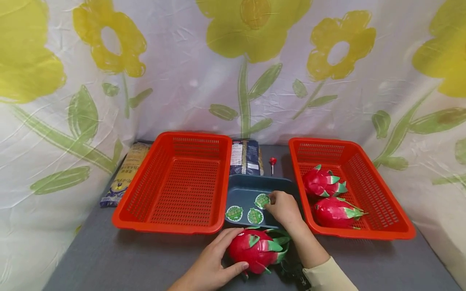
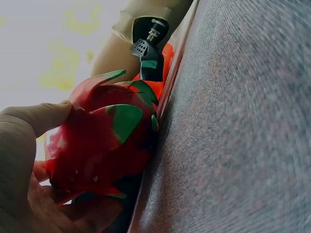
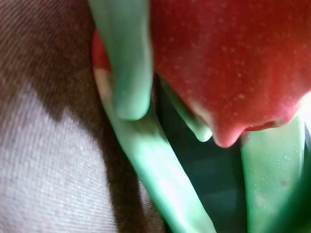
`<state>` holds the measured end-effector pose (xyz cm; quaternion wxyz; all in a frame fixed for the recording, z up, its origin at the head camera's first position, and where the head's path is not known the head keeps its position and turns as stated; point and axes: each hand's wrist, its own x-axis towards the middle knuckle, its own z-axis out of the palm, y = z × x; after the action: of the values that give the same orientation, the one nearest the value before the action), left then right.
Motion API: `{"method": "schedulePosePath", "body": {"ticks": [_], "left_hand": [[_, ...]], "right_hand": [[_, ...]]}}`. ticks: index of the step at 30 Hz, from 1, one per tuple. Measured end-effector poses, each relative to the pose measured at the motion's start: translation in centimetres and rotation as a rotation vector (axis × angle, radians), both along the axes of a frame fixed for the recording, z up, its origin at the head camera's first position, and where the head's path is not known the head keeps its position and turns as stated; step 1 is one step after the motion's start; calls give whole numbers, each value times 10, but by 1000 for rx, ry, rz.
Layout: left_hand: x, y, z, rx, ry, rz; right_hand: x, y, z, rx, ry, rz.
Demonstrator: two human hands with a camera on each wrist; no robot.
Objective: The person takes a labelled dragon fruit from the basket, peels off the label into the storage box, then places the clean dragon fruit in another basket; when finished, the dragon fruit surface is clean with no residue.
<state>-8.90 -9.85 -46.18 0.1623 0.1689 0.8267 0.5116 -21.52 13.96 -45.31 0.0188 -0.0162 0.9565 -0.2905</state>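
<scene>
My left hand [image 1: 212, 258] grips a red dragon fruit [image 1: 251, 248] with green scales, thumb on one side and fingers on the other. The fruit lies on the grey table in front of a dark blue tray [image 1: 251, 182]. Over that tray, my right hand [image 1: 285, 208] pinches the edge of a round green sticker [image 1: 261, 201]. Two like it, a left sticker [image 1: 234, 213] and a middle sticker [image 1: 255, 216], lie in the tray. In the left wrist view the held dragon fruit [image 2: 97, 141] shows between thumb and fingers. The right wrist view shows its scales [image 3: 146, 145] close up, with no hand.
A red basket [image 1: 120, 218] stands left of the tray. Another red basket [image 1: 364, 233] at the right holds two dragon fruits [image 1: 336, 212]. Behind the tray lie a dark packet [image 1: 247, 157] and a red lollipop [image 1: 272, 161]. A yellow packet [image 1: 125, 178] lies beside the left basket.
</scene>
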Motion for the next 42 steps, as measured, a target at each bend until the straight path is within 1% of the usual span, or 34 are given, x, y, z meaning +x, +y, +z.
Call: {"method": "schedulePosePath", "body": {"ticks": [7,16,22,24,26,28,30,32,34,36,38,40,42], "left_hand": [[0,0,0,5,20,-9],[0,1,1,19,9,-5],[-1,0,0,24,7,-3],[-1,0,-1,25,1,0],[-1,0,-1,28,-7,2],[-1,0,-2,28,-10,5],[-1,0,-2,26,-7,5],[-1,1,-2,25,-9,6],[-1,1,-1,22,-11,8],[-2,1,-1,21,-16,9],[-2,1,-1,22,-17,8],[-1,1,-1,23,-20,10],[-1,1,-1,24,-21,9]], "right_hand": [[2,-2,-1,33,5,12],[5,0,0,152,-35,40],[5,-1,3,180,-65,6],[5,-2,2,186,-53,-4],[5,-3,1,174,-18,-5],[4,-3,0,166,22,25],[3,-3,-2,173,43,87],[4,-3,-2,193,42,153],[4,-2,-2,211,29,201],[4,-2,-3,206,20,215],[5,-3,-2,180,36,213],[9,-4,3,138,61,220],[15,-6,14,93,94,236]]}}
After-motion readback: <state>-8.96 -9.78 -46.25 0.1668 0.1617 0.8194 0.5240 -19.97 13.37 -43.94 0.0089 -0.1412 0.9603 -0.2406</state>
